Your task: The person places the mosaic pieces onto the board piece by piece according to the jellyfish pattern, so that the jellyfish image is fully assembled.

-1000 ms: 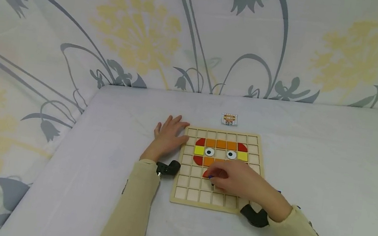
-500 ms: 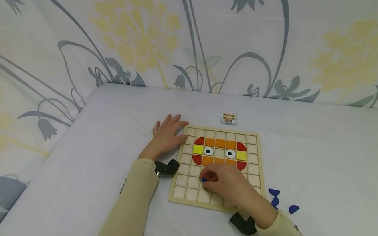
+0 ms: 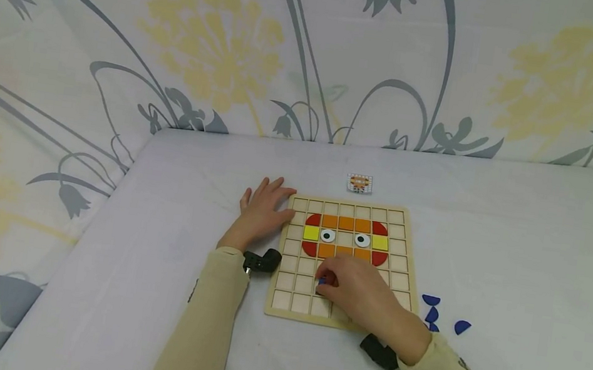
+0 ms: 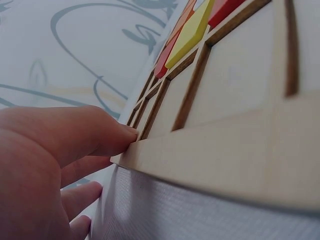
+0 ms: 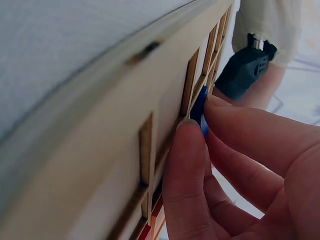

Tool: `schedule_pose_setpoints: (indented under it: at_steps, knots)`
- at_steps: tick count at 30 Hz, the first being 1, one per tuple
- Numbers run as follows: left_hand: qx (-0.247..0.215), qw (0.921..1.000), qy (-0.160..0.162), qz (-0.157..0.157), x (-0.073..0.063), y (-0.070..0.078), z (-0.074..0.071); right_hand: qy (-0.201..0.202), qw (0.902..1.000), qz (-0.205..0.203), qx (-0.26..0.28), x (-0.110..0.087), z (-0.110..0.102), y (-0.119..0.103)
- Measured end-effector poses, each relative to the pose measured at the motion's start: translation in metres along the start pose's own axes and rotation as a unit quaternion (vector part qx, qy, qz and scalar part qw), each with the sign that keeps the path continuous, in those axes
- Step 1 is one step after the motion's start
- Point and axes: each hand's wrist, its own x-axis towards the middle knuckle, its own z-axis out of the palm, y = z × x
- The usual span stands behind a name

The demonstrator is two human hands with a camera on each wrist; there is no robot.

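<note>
A square wooden grid board [image 3: 284,314] lies on the white cloth. In its upper part, red, orange and yellow tiles [image 3: 329,221] and two eye discs [image 3: 362,240] fill several cells. My right hand [image 3: 361,292] is over the lower middle cells, pinching a small blue tile [image 5: 199,107] between thumb and fingertip. The tile stands on edge at the grid's ridges in the right wrist view, partly covered by the fingers. At the board's left edge rests my left hand [image 3: 259,218], its thumb [image 4: 115,137] on the frame and its other fingers spread beside it.
Several loose blue rounded tiles [image 3: 462,327] lie on the cloth right of the board. A small printed card [image 3: 360,184] with a grid picture is behind the board. Flower-patterned fabric [image 3: 315,55] rises at the back and left.
My right hand has shifted slightly left and toward me with the blue tile, covering a red piece seen earlier. Its forearm no longer covers the loose blue tiles. My left hand stays put.
</note>
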Motion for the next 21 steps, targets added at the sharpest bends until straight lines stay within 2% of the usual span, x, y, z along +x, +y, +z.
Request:
schedule_pose_setpoints:
  at_steps: [8, 12, 16, 21]
  knots:
    - [-0.005, 1.0000, 0.001, 0.004, -0.002, -0.001, -0.002, -0.002, 1.0000, -0.003, -0.006, 0.000, 0.000, -0.002]
    - [-0.007, 1.0000, 0.003, 0.005, -0.003, -0.001, -0.003, -0.015, 0.9998, 0.010, 0.003, 0.001, -0.005, -0.002]
    - [-0.018, 0.9998, 0.002, 0.004, -0.003, -0.001, -0.003, -0.017, 0.9997, 0.015, 0.011, 0.001, -0.019, 0.003]
    - [-0.026, 0.9996, 0.001, 0.008, -0.004, 0.000, -0.001, -0.026, 0.9996, -0.001, 0.014, -0.002, -0.043, 0.019]
